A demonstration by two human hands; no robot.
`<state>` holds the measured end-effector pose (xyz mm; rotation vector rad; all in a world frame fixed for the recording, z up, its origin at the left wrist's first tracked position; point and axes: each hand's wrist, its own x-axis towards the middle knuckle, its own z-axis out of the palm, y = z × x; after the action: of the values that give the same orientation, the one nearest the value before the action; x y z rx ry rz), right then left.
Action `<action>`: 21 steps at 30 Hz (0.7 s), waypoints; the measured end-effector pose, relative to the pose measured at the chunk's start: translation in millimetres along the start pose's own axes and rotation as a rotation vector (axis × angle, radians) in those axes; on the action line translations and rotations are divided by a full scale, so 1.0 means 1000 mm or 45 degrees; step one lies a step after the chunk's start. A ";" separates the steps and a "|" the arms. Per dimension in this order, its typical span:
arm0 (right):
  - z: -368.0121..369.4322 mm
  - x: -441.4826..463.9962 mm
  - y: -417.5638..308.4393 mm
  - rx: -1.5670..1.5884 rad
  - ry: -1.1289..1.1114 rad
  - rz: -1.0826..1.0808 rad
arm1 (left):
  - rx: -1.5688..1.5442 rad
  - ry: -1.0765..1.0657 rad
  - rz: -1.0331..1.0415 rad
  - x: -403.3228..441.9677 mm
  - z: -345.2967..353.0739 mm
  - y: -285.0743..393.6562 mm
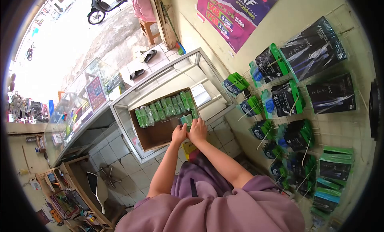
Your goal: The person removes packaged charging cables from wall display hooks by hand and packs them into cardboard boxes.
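Observation:
An open cardboard box (156,138) rests on the glass display case (140,86). Along its far side stands a row of green packets (164,107) in clear plastic, and its near left part shows bare cardboard. At the box's near right corner, my left hand (180,134) and my right hand (197,131) are close together with fingers curled on a green packet (186,119). The fingertips of both hands partly cover this packet.
Green and black packets (286,98) hang from wall hooks at the right. A second glass case (86,92) stands at the left, above a wooden shelf (76,192). A person in pink (143,7) is outside, beyond two sandals (137,74).

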<state>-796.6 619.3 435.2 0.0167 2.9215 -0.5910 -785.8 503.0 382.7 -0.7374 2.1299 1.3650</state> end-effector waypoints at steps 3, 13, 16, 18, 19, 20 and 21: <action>-0.007 -0.003 0.010 0.175 -0.160 0.039 | 0.078 0.013 0.088 0.026 0.013 -0.017; -0.056 -0.085 0.048 0.358 0.115 -0.121 | 0.317 0.180 0.199 0.015 0.016 -0.017; -0.070 -0.105 0.059 0.321 0.174 -0.124 | 0.346 0.141 0.199 0.016 0.012 -0.018; -0.076 -0.113 0.063 0.342 0.130 -0.084 | 0.303 0.113 0.171 0.015 0.011 -0.018; -0.076 -0.114 0.063 0.344 0.134 -0.086 | 0.308 0.139 0.156 0.015 0.012 -0.020; -0.076 -0.111 0.059 0.377 0.131 -0.085 | 0.310 0.147 0.155 0.013 0.010 -0.020; -0.075 -0.107 0.056 0.412 0.123 -0.085 | 0.348 0.152 0.150 0.012 0.011 -0.021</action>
<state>-700.2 701.7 498.8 -0.0138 2.8910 -1.0965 -779.0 503.2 356.9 -0.6051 2.4251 1.0774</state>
